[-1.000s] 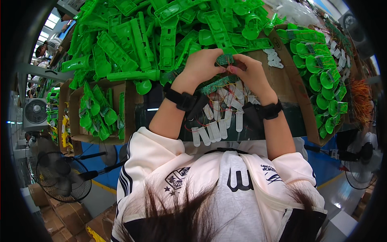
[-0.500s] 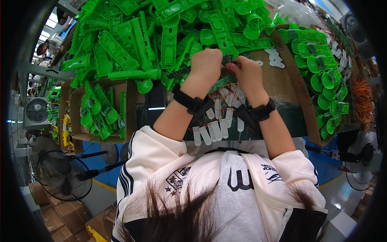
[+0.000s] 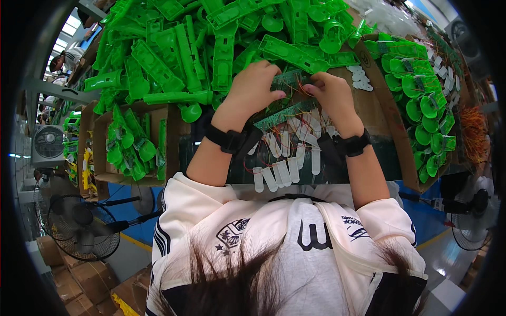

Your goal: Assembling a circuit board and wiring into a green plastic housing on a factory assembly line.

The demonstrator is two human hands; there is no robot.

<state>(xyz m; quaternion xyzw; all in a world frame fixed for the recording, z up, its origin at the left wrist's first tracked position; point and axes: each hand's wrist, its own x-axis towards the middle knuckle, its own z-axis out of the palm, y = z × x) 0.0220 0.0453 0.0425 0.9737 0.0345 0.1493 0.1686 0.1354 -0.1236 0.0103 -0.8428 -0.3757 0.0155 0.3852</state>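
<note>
A green circuit board strip (image 3: pixel 288 79) with thin red wires (image 3: pixel 301 87) lies between my hands, in front of the green plastic heap. My left hand (image 3: pixel 250 92) is at the strip's left end, thumb stretched away from the bent fingers; it appears to hold nothing. At the other end, my right hand (image 3: pixel 336 100) has thumb and forefinger drawn together beside the red wires, seemingly pinching them; the exact contact is too small to make out. Nearer me rests another green board strip (image 3: pixel 282 117), its wires running to several white flat tabs (image 3: pixel 283 172) on the dark table mat.
Green plastic housings (image 3: pixel 221 52) are heaped across the back. A cardboard box (image 3: pixel 171 142) with green parts stands left; another cardboard tray (image 3: pixel 392 126) of wired green parts stands right. White pieces (image 3: pixel 360 79) lie beyond my right hand. A black fan (image 3: pixel 81 221) is at the lower left.
My hands have moved apart: the left went left and its thumb and fingers spread, the right shifted slightly right. The board strip between them now shows more fully. A green housing behind it has tilted over.
</note>
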